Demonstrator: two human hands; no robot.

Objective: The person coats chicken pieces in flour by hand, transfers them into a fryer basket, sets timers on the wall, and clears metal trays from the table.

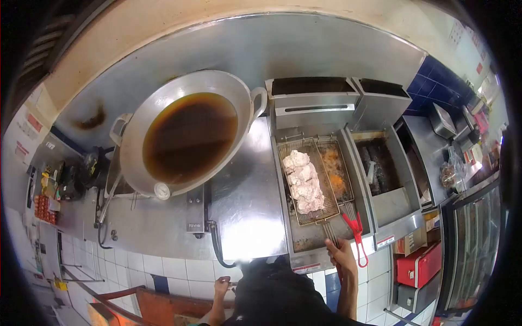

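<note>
My right hand (342, 255) is closed round the handle (330, 232) of a wire fry basket (330, 209) at the fryer (364, 209). Pale, flour-coated pieces (303, 182) that look like battered chicken fill the basket in a long heap. Beside it on the right, a second basket (336, 173) sits in foamy oil with orange bits in it. Its red-coated handle (356, 233) sticks out over the fryer's front, near my right hand. Low by my body, my left hand (222, 287) has its fingers curled; what they hold, if anything, is too small to make out.
A large two-handled wok (130, 146) of dark oil stands to the left on the steel counter (247, 201). Right of the fryer is another fryer well (389, 209) with dark contents. Egg trays (45, 209) sit far left, and a red box (418, 266) is low at right.
</note>
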